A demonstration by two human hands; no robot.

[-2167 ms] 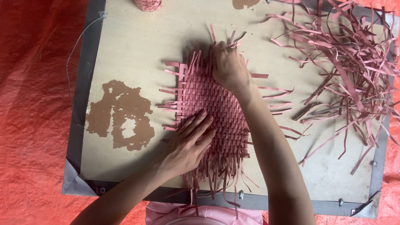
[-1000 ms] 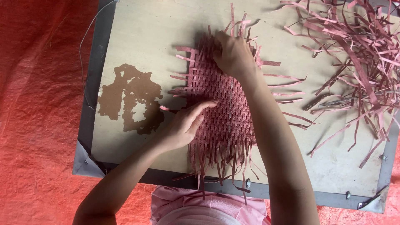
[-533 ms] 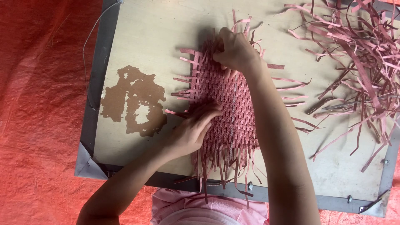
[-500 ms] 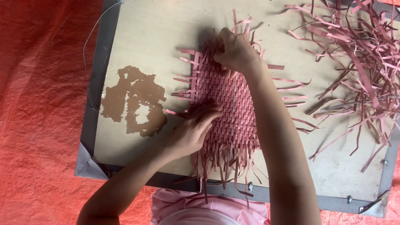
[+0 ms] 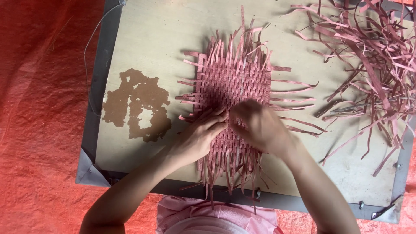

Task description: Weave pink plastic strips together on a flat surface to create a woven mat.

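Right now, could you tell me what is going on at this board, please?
A person is weaving a pink mat from flat strips on a wooden board. Both hands are on the mat's near part: the left hand presses its left side, and the right hand, blurred, works the strips beside it. A pile of loose pink strips lies at the board's right, and a brown patch marks its left.

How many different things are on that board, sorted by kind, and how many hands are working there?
Woven pink mat: 1
Pile of loose pink strips: 1
Brown patch on the board: 1
Hands, left hand and right hand: 2
Total: 5
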